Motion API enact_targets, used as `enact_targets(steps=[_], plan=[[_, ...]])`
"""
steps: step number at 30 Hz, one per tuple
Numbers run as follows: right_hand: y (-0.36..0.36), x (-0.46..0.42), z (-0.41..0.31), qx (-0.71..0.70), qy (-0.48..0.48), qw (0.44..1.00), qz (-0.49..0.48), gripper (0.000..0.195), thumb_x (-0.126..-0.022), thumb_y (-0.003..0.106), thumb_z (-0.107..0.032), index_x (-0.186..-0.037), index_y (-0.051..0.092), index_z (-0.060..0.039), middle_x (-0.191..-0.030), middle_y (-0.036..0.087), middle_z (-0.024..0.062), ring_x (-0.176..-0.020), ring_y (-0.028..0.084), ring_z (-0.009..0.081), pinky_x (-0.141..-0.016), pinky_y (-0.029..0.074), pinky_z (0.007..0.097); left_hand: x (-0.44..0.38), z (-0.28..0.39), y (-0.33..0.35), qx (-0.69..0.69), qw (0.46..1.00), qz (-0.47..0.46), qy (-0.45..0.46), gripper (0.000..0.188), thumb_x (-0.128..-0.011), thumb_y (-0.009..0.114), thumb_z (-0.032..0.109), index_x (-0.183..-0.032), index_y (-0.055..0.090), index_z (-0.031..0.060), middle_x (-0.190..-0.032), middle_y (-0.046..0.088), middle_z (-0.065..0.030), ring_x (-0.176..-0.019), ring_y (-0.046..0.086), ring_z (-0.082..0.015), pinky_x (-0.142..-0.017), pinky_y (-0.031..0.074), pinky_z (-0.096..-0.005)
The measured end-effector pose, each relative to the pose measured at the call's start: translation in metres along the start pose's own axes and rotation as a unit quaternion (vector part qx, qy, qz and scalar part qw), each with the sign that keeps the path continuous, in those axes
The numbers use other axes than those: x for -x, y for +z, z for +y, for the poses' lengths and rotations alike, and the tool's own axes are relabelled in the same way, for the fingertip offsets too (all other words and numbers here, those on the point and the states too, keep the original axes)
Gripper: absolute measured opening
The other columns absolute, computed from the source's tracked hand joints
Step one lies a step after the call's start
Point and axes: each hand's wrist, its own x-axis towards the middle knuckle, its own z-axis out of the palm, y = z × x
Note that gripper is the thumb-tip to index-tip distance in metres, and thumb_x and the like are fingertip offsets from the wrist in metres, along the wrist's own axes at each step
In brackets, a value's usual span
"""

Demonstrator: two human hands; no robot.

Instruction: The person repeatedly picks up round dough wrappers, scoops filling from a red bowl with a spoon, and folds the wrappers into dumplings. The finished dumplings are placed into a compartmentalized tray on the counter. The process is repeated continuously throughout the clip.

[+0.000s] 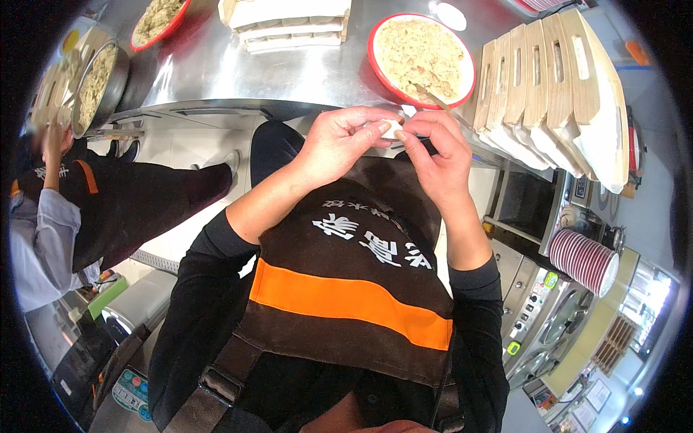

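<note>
My left hand [338,140] and my right hand [441,157] meet in front of the apron, below the near edge of the steel table. Between their thumbs and fingers they pinch a small white piece of dough [391,129]; its far side is hidden by the fingers. Just beyond the hands, a red-rimmed bowl [372,59] holds a pale, crumbly filling [419,51]. A thin utensil [433,98] leans in the filling, its end over the near rim. A white round piece [451,16], perhaps a dough wrapper, lies beyond the bowl.
Wooden trays [541,81] with white cloths stand in a row at the right. Cloth-lined trays [292,32] are stacked at the back of the steel table [206,70]. Another red bowl [174,24] is at the left. A co-worker [59,216] stands left beside a metal bowl [122,70].
</note>
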Motion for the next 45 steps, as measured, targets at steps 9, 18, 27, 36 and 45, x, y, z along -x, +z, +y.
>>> enact_targets(steps=[9,18,27,36,45], plan=[[-0.005,0.002,-0.011,-0.062,0.036,0.997,0.005,0.011,-0.085,0.079,0.002,-0.093,0.072,-0.0011,-0.096,0.07,0.0082,-0.09,0.067,0.0201,-0.079,0.053,0.0313,0.0,0.008,-0.006,-0.01,0.995,-0.078,0.058,0.051,-0.098,0.067,0.01,-0.145,0.052,-0.0026,-0.14,0.063,-0.0156,-0.124,0.062,-0.0222,-0.106,0.051,-0.0378],[0.009,0.018,-0.024,-0.322,0.195,0.927,-0.006,0.009,-0.093,0.073,0.003,-0.101,0.072,0.0012,-0.108,0.069,0.0052,-0.099,0.062,0.0123,-0.088,0.049,0.0273,0.008,0.02,0.012,0.011,0.987,-0.114,0.108,0.046,-0.1,0.059,0.015,-0.141,0.056,-0.0043,-0.151,0.053,-0.0206,-0.139,0.051,-0.0276,-0.118,0.036,-0.042],[0.011,0.016,-0.029,-0.308,0.259,0.915,-0.017,0.008,-0.094,0.072,0.002,-0.102,0.073,0.0016,-0.105,0.07,0.0032,-0.095,0.061,0.01,-0.084,0.049,0.0249,0.008,0.002,0.003,0.099,0.987,-0.105,0.069,0.05,-0.11,0.039,0.028,-0.138,0.057,-0.0092,-0.151,0.05,-0.0255,-0.139,0.05,-0.031,-0.119,0.035,-0.0438],[0.008,0.013,-0.024,-0.165,0.178,0.97,-0.028,0.013,-0.089,0.077,0.0,-0.101,0.074,-0.0001,-0.104,0.07,0.0069,-0.087,0.064,0.0128,-0.076,0.051,0.0266,0.014,0.004,0.005,-0.109,0.991,-0.012,0.077,0.045,-0.111,0.036,0.026,-0.131,0.06,-0.0062,-0.123,0.068,-0.0188,-0.112,0.066,-0.0245,-0.103,0.05,-0.039],[0.014,0.005,-0.035,-0.413,0.217,0.878,-0.106,0.047,-0.109,0.045,-0.031,-0.139,0.052,0.0052,-0.113,0.069,0.0109,-0.069,0.062,0.0119,-0.063,0.052,0.025,0.023,0.019,0.026,0.135,0.989,-0.01,-0.056,0.039,-0.112,0.035,0.027,-0.115,0.06,-0.0018,-0.09,0.067,-0.0121,-0.073,0.065,-0.0189,-0.065,0.054,-0.0313]])
